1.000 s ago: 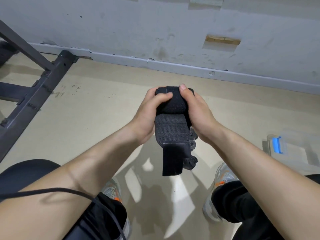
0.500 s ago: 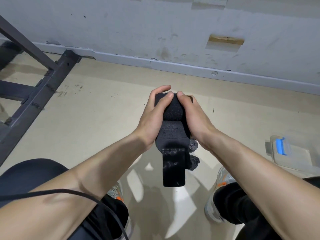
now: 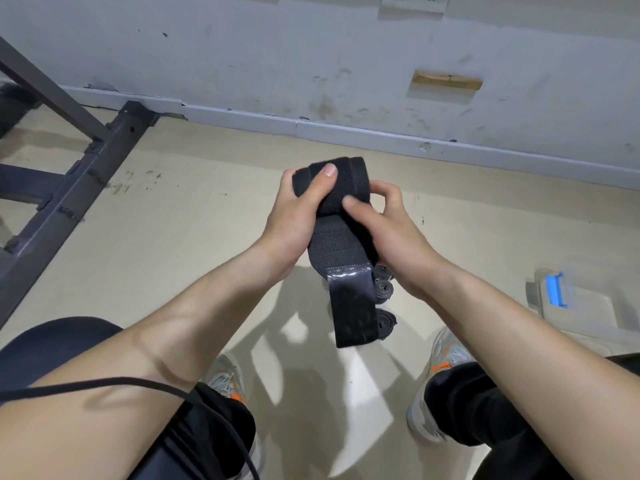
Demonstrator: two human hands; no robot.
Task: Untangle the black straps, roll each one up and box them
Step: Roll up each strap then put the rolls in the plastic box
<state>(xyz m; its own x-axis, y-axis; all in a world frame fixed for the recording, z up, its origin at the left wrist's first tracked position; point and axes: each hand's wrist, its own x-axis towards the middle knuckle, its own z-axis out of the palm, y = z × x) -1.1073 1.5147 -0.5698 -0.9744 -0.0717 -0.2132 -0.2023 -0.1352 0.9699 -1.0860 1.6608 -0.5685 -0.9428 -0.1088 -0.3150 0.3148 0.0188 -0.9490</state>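
My left hand (image 3: 294,216) clamps its grip around the half-rolled black strap (image 3: 341,242), thumb on top; my right hand (image 3: 391,233) pinches the roll's side. The glossy tail hangs down.

Strap (image 3: 341,244): black, half rolled in my grip, tail hanging.
Coils (image 3: 385,322): rolled, on the floor below.
Box (image 3: 575,306): clear, right.

One wide-angle camera, worn on the person's head, faces forward and steeply down; the forearms (image 3: 180,341) enter from the lower corners and the left hand (image 3: 296,220) and right hand (image 3: 389,235) meet at frame centre, near enough that the weave of the black strap (image 3: 334,245) reads plainly; the floor (image 3: 173,237) fills the middle; the wall (image 3: 277,57) and its slanting baseboard (image 3: 346,133) cross the top; shoes (image 3: 446,353) mark the bottom.
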